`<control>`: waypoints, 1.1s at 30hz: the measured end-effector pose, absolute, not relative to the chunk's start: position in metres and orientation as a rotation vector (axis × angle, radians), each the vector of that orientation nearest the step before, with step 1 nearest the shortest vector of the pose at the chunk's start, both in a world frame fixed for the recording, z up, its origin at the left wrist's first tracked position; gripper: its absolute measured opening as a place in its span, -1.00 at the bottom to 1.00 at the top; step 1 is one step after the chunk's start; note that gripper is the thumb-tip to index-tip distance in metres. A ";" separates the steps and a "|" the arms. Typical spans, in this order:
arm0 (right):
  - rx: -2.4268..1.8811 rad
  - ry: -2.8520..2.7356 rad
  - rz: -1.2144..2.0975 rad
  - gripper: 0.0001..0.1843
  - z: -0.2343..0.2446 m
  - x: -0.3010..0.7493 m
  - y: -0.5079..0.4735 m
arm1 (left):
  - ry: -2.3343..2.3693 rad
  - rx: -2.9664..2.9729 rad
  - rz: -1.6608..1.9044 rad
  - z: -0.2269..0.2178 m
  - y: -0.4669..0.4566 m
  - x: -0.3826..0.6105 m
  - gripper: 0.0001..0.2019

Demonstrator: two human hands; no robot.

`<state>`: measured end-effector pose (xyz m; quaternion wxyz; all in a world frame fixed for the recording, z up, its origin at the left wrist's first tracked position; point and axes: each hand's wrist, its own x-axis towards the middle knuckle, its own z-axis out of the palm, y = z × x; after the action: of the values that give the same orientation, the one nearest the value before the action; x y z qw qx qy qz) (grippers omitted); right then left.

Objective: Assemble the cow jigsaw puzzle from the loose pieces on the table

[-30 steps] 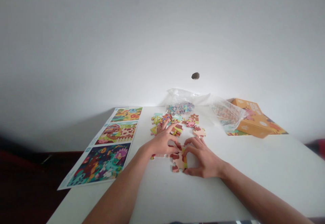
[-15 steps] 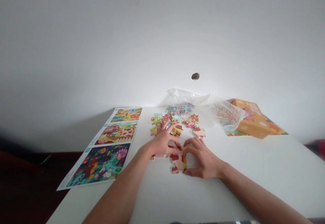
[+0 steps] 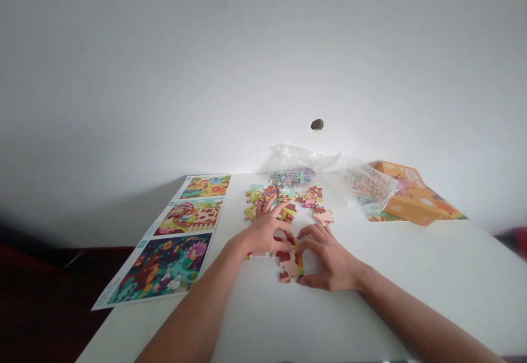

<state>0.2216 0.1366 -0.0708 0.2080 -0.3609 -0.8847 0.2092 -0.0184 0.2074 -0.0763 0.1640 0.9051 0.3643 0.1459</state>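
Observation:
Two joined jigsaw puzzle pieces (image 3: 290, 268), pink with brown patches and a yellow-green right edge, lie on the white table between my hands. My left hand (image 3: 263, 234) pinches their upper end with thumb and forefinger, its other fingers stretched toward the loose pieces behind. My right hand (image 3: 331, 258) curls round their right side, fingertips at the top and thumb near the lower right corner. Another pinkish puzzle piece (image 3: 258, 255) shows partly beneath my left wrist. Loose puzzle pieces (image 3: 323, 214) lie just beyond my fingers; my left hand covers some.
A picture sheet (image 3: 181, 217) with three printed scenes lies at the left. Against the wall are a clear bag of puzzle pieces (image 3: 293, 176) and a second clear bag (image 3: 366, 187), which touches an orange box (image 3: 411, 201). The wall has a hole (image 3: 317, 124).

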 end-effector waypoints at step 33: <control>-0.888 -2.354 0.557 -0.26 -0.066 0.223 0.135 | 1.078 2.533 0.393 -0.073 0.205 -0.018 -0.83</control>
<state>0.2232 0.1346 -0.0657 0.2785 -0.3310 -0.8774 0.2077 -0.0185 0.2046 -0.0732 0.1796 0.8960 0.3815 0.1390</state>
